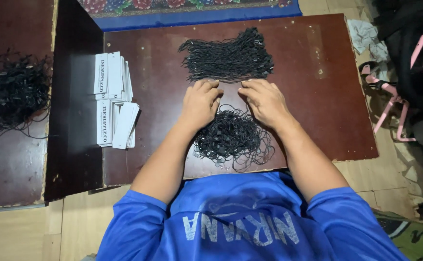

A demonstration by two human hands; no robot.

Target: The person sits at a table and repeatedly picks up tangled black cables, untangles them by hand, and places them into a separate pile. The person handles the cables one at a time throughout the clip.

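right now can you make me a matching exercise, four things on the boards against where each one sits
Things:
1 neat black string bundle
2 loose black string pile
3 white tag stacks
4 tangled black heap

Places:
a on the separate left board
b just beyond the left hand and right hand
c left part of the main board
d between the forearms

Pairs: 1-b, 2-d, 3-c, 4-a
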